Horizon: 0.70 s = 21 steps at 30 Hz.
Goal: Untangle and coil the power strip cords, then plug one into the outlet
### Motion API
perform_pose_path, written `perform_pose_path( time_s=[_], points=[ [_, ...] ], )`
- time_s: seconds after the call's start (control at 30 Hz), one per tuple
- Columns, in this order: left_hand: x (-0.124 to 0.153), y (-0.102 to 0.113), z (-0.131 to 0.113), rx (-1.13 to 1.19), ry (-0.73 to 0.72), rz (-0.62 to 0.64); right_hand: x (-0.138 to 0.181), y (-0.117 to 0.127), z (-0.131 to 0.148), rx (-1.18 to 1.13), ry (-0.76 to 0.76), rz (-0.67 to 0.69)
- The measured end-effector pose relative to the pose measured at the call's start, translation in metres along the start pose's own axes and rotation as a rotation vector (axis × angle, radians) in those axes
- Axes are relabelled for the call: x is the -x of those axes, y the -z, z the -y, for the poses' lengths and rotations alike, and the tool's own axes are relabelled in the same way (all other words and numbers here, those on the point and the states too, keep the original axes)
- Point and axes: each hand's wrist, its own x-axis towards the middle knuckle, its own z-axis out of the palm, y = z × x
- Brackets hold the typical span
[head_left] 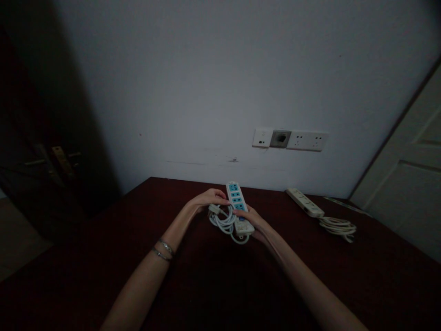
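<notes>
A white power strip (244, 226) with blue socket faces is held above the dark red table, its far end tilted toward the wall. My right hand (255, 219) grips its near half, the thumb lying across the top. Beside the strip hangs its coiled white cord (223, 222), with the plug (214, 209) at the upper left of the loops. My left hand (211, 197) is closed at the top of the coil, fingers bent over the cord near the plug. The fingertips behind the cord are partly hidden.
A second white power strip (305, 202) lies at the back right of the table (165, 285), its bundled cord (338, 227) at the near end. Wall sockets (308, 140) sit above the table. A door (413, 170) stands at right, another with a handle (64, 161) at left.
</notes>
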Motion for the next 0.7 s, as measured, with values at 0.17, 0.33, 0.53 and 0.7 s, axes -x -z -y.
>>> perform_pose_path(
  time_s=[0.17, 0.33, 0.53, 0.7],
  points=[
    [-0.002, 0.001, 0.01, 0.073, 0.054, 0.052, 0.005, -0.007, -0.003, -0.096, -0.01, -0.037],
    [-0.01, -0.011, 0.02, 0.378, 0.087, 0.062, 0.018, 0.001, 0.002, -0.155, -0.02, -0.135],
    [-0.025, -0.046, 0.044, 0.675, 0.178, 0.016, 0.046, 0.045, 0.016, -0.169, 0.044, -0.304],
    [-0.025, -0.106, 0.06, 0.57, 0.099, 0.274, 0.074, 0.098, 0.027, -0.115, 0.08, -0.426]
  ],
)
